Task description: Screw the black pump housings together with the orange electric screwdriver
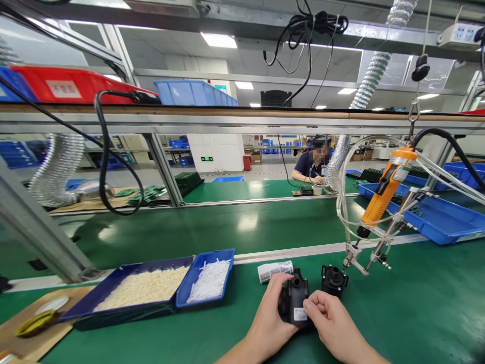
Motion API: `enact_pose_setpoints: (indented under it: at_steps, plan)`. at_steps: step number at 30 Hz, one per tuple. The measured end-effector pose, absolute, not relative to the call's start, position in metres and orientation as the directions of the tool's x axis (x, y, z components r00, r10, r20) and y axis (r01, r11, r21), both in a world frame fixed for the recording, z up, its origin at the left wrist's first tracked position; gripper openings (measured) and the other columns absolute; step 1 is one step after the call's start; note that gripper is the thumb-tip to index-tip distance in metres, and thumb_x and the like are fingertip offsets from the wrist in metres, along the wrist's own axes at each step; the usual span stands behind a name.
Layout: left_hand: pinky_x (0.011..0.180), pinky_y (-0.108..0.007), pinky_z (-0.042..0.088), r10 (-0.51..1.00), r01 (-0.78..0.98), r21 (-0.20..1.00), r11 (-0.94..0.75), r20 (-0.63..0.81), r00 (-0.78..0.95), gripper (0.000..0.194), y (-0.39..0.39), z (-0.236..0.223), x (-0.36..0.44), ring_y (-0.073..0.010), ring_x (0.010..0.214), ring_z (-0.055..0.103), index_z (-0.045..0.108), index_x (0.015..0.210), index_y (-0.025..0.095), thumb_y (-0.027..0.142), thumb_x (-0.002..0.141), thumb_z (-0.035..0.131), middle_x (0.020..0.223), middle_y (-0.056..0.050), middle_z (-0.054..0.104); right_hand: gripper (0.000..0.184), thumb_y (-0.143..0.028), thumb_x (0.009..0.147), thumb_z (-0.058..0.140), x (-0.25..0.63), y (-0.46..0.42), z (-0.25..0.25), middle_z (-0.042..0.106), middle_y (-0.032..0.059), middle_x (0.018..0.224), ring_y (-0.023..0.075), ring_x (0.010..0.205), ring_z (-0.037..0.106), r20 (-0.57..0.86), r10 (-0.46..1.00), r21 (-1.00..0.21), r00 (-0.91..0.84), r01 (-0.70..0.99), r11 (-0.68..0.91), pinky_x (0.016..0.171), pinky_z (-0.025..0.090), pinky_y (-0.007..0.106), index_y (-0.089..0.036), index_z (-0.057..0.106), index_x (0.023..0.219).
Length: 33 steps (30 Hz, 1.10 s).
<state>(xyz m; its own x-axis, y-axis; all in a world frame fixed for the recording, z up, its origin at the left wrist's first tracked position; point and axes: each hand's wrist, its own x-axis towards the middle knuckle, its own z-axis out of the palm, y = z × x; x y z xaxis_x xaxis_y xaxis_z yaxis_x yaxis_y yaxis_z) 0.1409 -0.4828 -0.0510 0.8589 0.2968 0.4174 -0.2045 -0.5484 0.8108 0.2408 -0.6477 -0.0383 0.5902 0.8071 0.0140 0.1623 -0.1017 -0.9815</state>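
Observation:
My left hand (271, 308) wraps round the left side of a small black pump body (294, 301) with a white label, held just above the green mat. From the right, my right hand (329, 319) pinches the same part near its label with closed fingers. A second black pump part (334, 279) with a round opening stands on the mat just behind and to the right. Behind the held part lies a small white labelled bottle (275, 269).
An orange electric screwdriver (382, 191) hangs at the right with clear hoses and a metal nozzle tool (358, 255). Two blue trays (206, 280) of white parts sit at the left. Beyond the conveyor belt (227, 227), blue bins (435, 217) and a seated person (310, 164).

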Motion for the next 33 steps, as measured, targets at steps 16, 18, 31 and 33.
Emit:
enact_pose_setpoints:
  at_steps: [16, 18, 31, 33]
  plan:
    - [0.083, -0.034, 0.056, 0.335, -0.163, 0.854, -0.494, 0.360, 0.871, 0.064, -0.482, -0.050, 0.140, -0.0257, 0.110, 0.064, 0.047, 0.132, 0.028, 0.023, 0.078, 0.082, 0.129, -0.009, 0.058, 0.047, -0.050, 0.107, 0.038, 0.250, -0.660, -0.039, 0.068, 0.0061, 0.074, 0.0204, 0.064, 0.059, 0.213, 0.795, -0.442, 0.568, 0.782, -0.440, 0.063, 0.023, 0.034, -0.019, 0.062, 0.080]
    - [0.081, -0.033, 0.057, 0.347, -0.152, 0.858, -0.490, 0.352, 0.869, 0.065, -0.482, -0.051, 0.141, -0.0246, 0.105, 0.066, 0.047, 0.131, 0.027, 0.023, 0.077, 0.083, 0.127, -0.009, 0.059, 0.051, -0.050, 0.107, 0.036, 0.250, -0.660, -0.035, 0.069, 0.0074, 0.072, 0.0226, 0.066, 0.062, 0.146, 0.782, -0.428, 0.605, 0.752, -0.502, 0.063, 0.023, 0.034, -0.020, 0.062, 0.075]
    - [0.120, -0.064, 0.039, 0.343, -0.234, 0.624, -0.745, 0.660, 0.669, 0.063, -0.431, -0.068, 0.144, -0.0401, 0.144, 0.047, 0.057, 0.140, 0.027, 0.053, 0.086, 0.077, 0.151, -0.017, 0.047, 0.026, -0.038, 0.071, 0.076, 0.258, -0.638, -0.048, 0.074, 0.0070, 0.077, 0.0258, 0.069, 0.067, 0.109, 0.742, -0.546, 0.661, 0.664, -0.511, 0.061, 0.033, 0.029, -0.019, 0.068, 0.088]
    - [0.123, -0.066, 0.035, 0.498, -0.099, 0.712, -0.696, 0.576, 0.648, 0.059, -0.416, -0.065, 0.148, -0.0390, 0.148, 0.043, 0.057, 0.143, 0.026, 0.043, 0.090, 0.075, 0.157, -0.017, 0.045, 0.020, -0.033, 0.074, 0.073, 0.263, -0.635, -0.060, 0.075, 0.0105, 0.081, 0.0283, 0.070, 0.068, 0.072, 0.803, -0.508, 0.591, 0.715, -0.480, 0.060, 0.028, 0.030, -0.019, 0.065, 0.087]
